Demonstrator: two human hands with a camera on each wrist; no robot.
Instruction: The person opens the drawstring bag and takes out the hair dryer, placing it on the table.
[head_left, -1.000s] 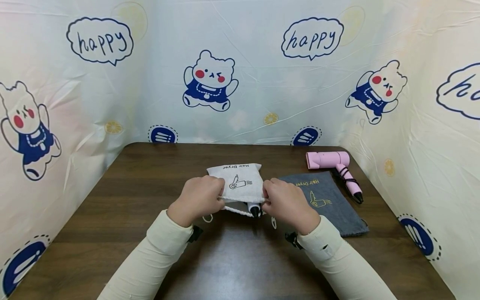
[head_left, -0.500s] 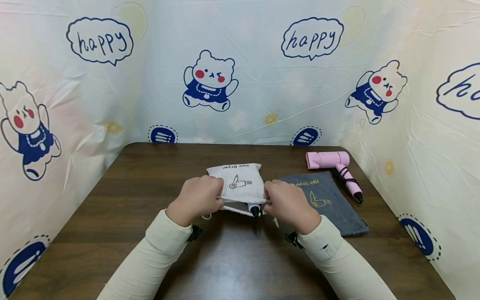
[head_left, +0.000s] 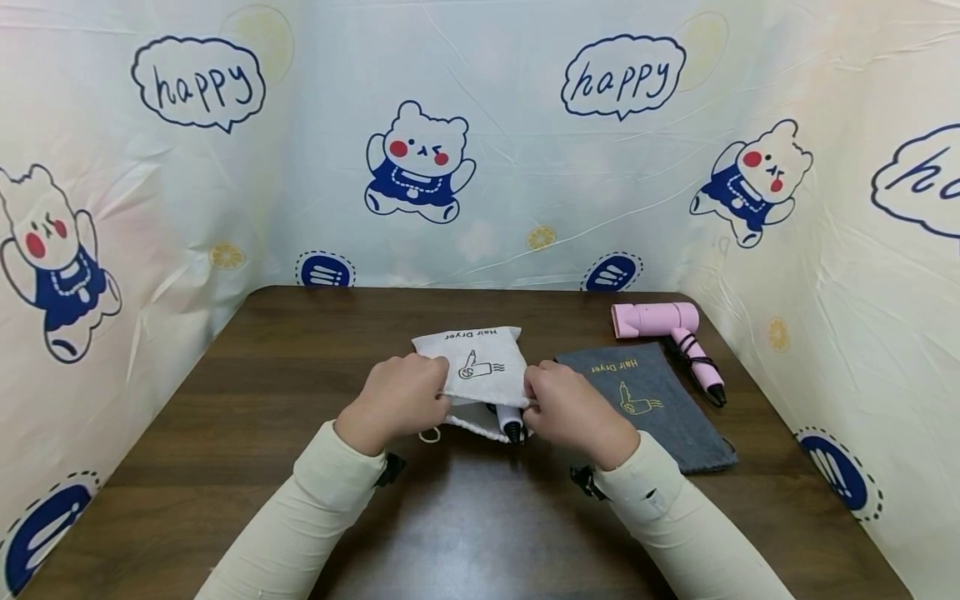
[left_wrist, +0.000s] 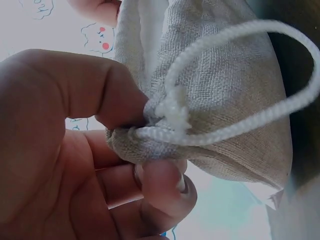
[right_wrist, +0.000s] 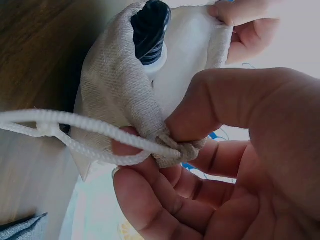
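A white cloth drawstring bag (head_left: 483, 367), printed "Hair Dryer", lies on the table with its mouth towards me. My left hand (head_left: 393, 396) pinches the left corner of that mouth; in the left wrist view thumb and fingers nip the hem beside a looped white cord (left_wrist: 240, 127). At the opposite corner my right hand (head_left: 577, 408) pinches the hem the same way, with another white cord loop (right_wrist: 75, 122) hanging there. Between the hands the mouth gapes. A white handle (head_left: 510, 417) with a black ribbed end (right_wrist: 150, 32) shows in the opening; its rest is hidden inside.
A dark grey bag (head_left: 652, 417) with yellow "Hair Dryer" print lies flat beside my right hand. Behind it, at the back right, rests a pink hair dryer (head_left: 660, 320), its black cord wound round the handle. Printed sheeting surrounds the brown table (head_left: 247, 417).
The bag's mouth gapes wider, its lower edge dropping towards me, and more of the white handle shows. Both hands keep their hold on the corners and have barely moved.
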